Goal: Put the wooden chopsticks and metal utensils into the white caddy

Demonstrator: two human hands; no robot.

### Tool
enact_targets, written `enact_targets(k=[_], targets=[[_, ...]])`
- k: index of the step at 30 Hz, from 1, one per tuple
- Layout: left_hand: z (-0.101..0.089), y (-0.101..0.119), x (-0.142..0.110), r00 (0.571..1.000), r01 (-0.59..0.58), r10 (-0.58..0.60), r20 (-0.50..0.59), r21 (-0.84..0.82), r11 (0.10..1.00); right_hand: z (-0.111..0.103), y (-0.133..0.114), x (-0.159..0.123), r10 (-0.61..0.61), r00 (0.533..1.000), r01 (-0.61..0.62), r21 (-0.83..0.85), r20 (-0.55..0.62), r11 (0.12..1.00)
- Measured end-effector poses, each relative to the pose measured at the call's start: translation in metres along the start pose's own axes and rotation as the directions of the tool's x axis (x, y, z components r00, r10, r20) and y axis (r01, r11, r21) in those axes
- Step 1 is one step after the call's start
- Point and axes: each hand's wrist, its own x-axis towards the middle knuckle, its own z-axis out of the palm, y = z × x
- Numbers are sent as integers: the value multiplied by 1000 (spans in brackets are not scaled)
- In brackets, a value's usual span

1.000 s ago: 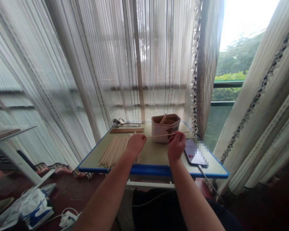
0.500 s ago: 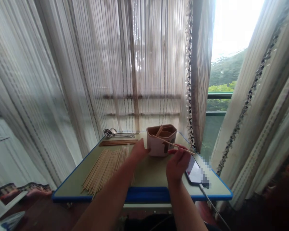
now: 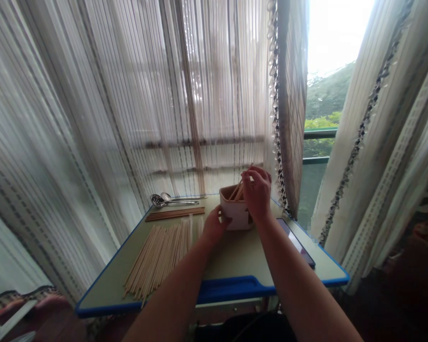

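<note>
My right hand (image 3: 257, 192) hovers over the pink-and-white holder box (image 3: 233, 213), fingers pinched on a light wooden chopstick (image 3: 243, 181) whose lower end dips into the box beside another stick. My left hand (image 3: 215, 224) grips the box's left side, steadying it on the table (image 3: 235, 256). A spread of several light wooden chopsticks (image 3: 160, 254) lies on the table to the left of my left arm.
A row of dark brown chopsticks (image 3: 174, 213) and two metal spoons (image 3: 167, 199) lie at the table's far left. A phone (image 3: 296, 242) rests on the right side. Striped curtains hang close behind and on both sides; the table has a blue front edge (image 3: 231, 289).
My right hand lifted the chopstick from level in front of the box to above it, tipping it into the box. My left hand moved from the loose sticks to the box's side.
</note>
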Motion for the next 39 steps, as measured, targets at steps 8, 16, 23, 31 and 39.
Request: enact_targets(k=[8, 16, 23, 31, 39], targets=[[1, 3, 0, 1000, 10, -10, 8, -23, 1000, 18, 11, 20, 43, 990, -36, -55, 136, 998], [1, 2, -1, 1000, 7, -7, 15, 1, 1000, 20, 13, 7, 103, 978, -96, -43, 179, 994], [1, 5, -1, 999, 24, -25, 35, 12, 1000, 19, 15, 5, 54, 928, -18, -99, 369, 995], [3, 4, -1, 1000, 10, -11, 26, 43, 999, 9, -4, 0, -87, 857, 133, -56, 508, 989], [2, 8, -2, 999, -9, 7, 31, 73, 997, 32, -8, 9, -77, 844, 209, -192, 531, 959]])
